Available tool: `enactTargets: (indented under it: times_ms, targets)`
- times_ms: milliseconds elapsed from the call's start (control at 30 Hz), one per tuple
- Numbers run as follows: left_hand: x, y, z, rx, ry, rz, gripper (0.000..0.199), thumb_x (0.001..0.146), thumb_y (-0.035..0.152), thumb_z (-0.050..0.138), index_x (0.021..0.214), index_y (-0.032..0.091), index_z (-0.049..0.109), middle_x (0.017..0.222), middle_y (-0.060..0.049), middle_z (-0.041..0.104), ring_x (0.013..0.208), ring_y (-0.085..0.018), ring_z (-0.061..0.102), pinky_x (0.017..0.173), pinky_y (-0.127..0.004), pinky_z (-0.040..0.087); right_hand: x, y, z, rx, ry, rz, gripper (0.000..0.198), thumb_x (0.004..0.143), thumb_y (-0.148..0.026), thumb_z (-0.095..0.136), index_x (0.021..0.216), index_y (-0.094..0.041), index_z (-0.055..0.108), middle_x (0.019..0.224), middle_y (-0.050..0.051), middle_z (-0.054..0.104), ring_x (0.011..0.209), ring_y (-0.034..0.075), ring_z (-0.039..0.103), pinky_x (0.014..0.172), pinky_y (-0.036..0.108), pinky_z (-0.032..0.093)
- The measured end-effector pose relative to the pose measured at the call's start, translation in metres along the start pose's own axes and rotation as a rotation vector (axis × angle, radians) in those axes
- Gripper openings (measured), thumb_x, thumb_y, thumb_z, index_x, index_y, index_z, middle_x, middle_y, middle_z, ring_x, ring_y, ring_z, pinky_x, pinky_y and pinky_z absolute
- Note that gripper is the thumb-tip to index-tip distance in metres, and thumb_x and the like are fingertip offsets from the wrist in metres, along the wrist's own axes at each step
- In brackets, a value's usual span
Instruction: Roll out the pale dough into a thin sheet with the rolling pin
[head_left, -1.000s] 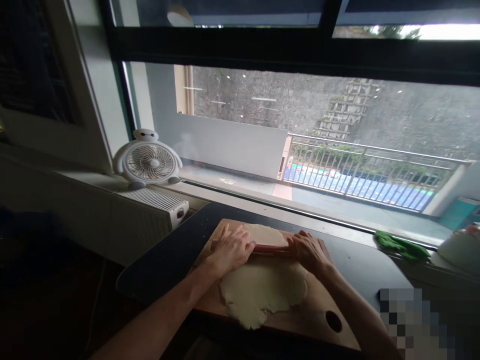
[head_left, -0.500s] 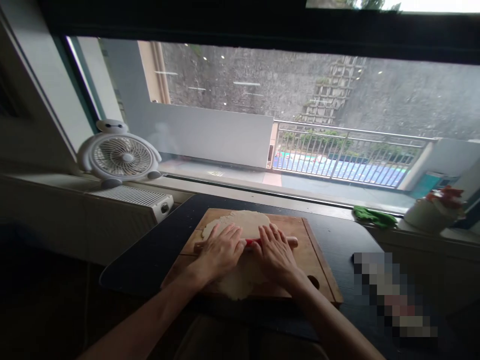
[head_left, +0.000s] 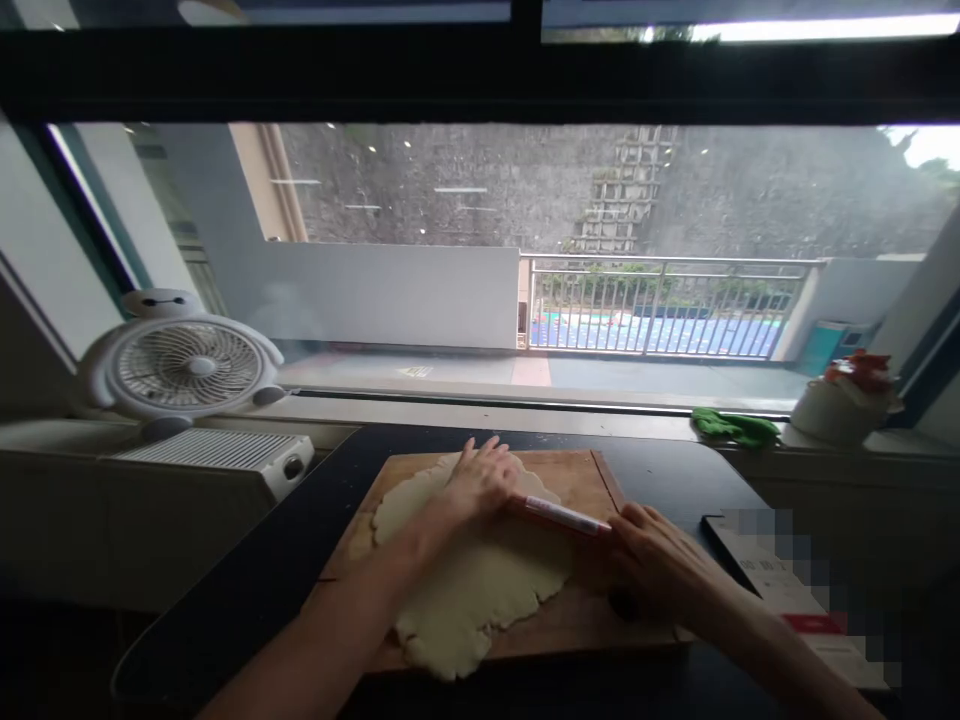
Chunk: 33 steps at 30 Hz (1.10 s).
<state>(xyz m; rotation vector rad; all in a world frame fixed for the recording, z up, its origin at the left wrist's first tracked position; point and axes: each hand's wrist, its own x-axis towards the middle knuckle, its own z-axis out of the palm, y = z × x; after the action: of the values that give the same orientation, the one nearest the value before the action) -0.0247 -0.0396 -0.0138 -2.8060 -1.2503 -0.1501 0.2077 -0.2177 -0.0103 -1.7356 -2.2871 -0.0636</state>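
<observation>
A rolling pin [head_left: 566,516] with a red-and-white wrapper lies slantwise, its right end nearer to me. My right hand [head_left: 646,545] is closed around that end, beside the board's right edge. My left hand [head_left: 484,482] rests over the pin's far left end, fingers stretched out above the dough and slightly apart; the end under the palm is hidden. A broad, thin sheet of pale dough [head_left: 480,590] with ragged edges spreads over the wooden cutting board [head_left: 585,470] and partly overhangs its near edge. My left forearm covers part of the dough.
The board sits on a dark table [head_left: 247,590] below a wide window. On the left, a white fan [head_left: 199,365] stands by a white heater [head_left: 277,465]. A green cloth [head_left: 735,427] and a white pot [head_left: 836,410] are on the sill. A partly blurred flat box [head_left: 795,590] lies at right.
Both hands lay flat on the level pin; now the pin is slanted. My right hand has moved right and closed on its end. The dough sheet shows more widely, and the view has shifted.
</observation>
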Motion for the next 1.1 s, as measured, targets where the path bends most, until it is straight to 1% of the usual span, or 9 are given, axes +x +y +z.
enactTargets:
  times_ms: [100, 167, 300, 400, 500, 667, 733, 1000, 1100]
  targets:
    - [0.030, 0.028, -0.003, -0.045, -0.140, 0.010, 0.042, 0.093, 0.028, 0.027, 0.128, 0.023, 0.050, 0.141, -0.008, 0.041, 0.133, -0.029, 0.029, 0.105, -0.059, 0.021, -0.025, 0.003, 0.000, -0.087, 0.023, 0.120, 0.017, 0.087, -0.015, 0.046, 0.100, -0.022, 0.056, 0.095, 0.005, 0.055, 0.086, 0.018, 0.054, 0.072, 0.029, 0.044]
    - [0.020, 0.032, -0.005, -0.043, -0.158, 0.011, 0.044, 0.093, 0.026, 0.026, 0.132, 0.020, 0.046, 0.143, -0.008, 0.038, 0.135, -0.028, 0.026, 0.107, -0.056, 0.019, -0.036, -0.008, 0.005, -0.129, 0.063, 0.133, 0.029, 0.085, -0.010, 0.045, 0.109, -0.023, 0.052, 0.096, 0.005, 0.054, 0.088, 0.019, 0.053, 0.073, 0.031, 0.045]
    - [-0.064, 0.021, -0.008, -0.004, -0.010, 0.071, 0.049, 0.095, 0.027, 0.020, 0.143, 0.016, 0.026, 0.149, -0.007, 0.026, 0.138, -0.020, 0.015, 0.113, -0.046, 0.008, -0.055, -0.037, 0.019, -0.109, 0.135, 0.042, 0.050, 0.082, -0.004, 0.043, 0.128, -0.022, 0.041, 0.102, 0.007, 0.054, 0.091, 0.021, 0.052, 0.078, 0.035, 0.046]
    - [-0.112, 0.020, -0.010, 0.031, 0.030, 0.057, 0.049, 0.094, 0.027, 0.022, 0.143, 0.018, 0.027, 0.148, -0.006, 0.027, 0.138, -0.019, 0.017, 0.113, -0.045, 0.005, -0.062, -0.052, 0.022, -0.084, 0.151, -0.033, 0.057, 0.080, -0.004, 0.043, 0.134, -0.020, 0.035, 0.104, 0.009, 0.054, 0.093, 0.023, 0.052, 0.081, 0.038, 0.047]
    - [-0.092, 0.035, -0.008, 0.013, -0.023, 0.035, 0.048, 0.095, 0.033, 0.022, 0.137, 0.017, 0.038, 0.146, -0.008, 0.033, 0.137, -0.021, 0.020, 0.113, -0.044, 0.010, -0.061, -0.054, 0.018, -0.089, 0.156, -0.002, 0.049, 0.081, -0.004, 0.041, 0.127, -0.019, 0.043, 0.101, 0.009, 0.054, 0.089, 0.021, 0.053, 0.079, 0.036, 0.048]
    - [0.016, 0.069, -0.004, -0.105, -0.136, -0.119, 0.059, 0.094, 0.049, 0.013, 0.133, 0.017, 0.044, 0.144, -0.011, 0.035, 0.136, -0.027, 0.023, 0.108, -0.054, 0.014, -0.065, -0.036, 0.020, -0.183, 0.215, 0.094, 0.055, 0.078, 0.001, 0.038, 0.128, -0.021, 0.041, 0.100, 0.009, 0.056, 0.087, 0.022, 0.056, 0.074, 0.035, 0.050]
    - [0.035, 0.072, -0.004, -0.129, -0.147, -0.117, 0.059, 0.093, 0.050, 0.013, 0.135, 0.019, 0.042, 0.144, -0.010, 0.035, 0.135, -0.028, 0.025, 0.107, -0.056, 0.016, -0.072, -0.028, 0.025, -0.203, 0.248, 0.107, 0.061, 0.077, 0.001, 0.037, 0.132, -0.022, 0.036, 0.101, 0.010, 0.057, 0.087, 0.023, 0.056, 0.073, 0.036, 0.051]
    - [-0.063, 0.043, 0.001, -0.024, 0.004, -0.007, 0.051, 0.095, 0.037, 0.020, 0.140, 0.017, 0.033, 0.147, -0.008, 0.028, 0.138, -0.021, 0.017, 0.112, -0.044, 0.011, -0.072, -0.054, 0.025, -0.106, 0.218, -0.027, 0.061, 0.076, -0.003, 0.037, 0.136, -0.018, 0.032, 0.108, 0.011, 0.055, 0.092, 0.024, 0.052, 0.078, 0.039, 0.049]
    - [-0.059, 0.045, 0.000, 0.000, -0.002, -0.032, 0.052, 0.094, 0.038, 0.021, 0.141, 0.017, 0.032, 0.148, -0.009, 0.027, 0.138, -0.022, 0.017, 0.111, -0.046, 0.011, -0.067, -0.057, 0.022, -0.102, 0.200, 0.017, 0.048, 0.083, -0.008, 0.038, 0.130, -0.019, 0.039, 0.101, 0.010, 0.057, 0.088, 0.023, 0.053, 0.077, 0.038, 0.048]
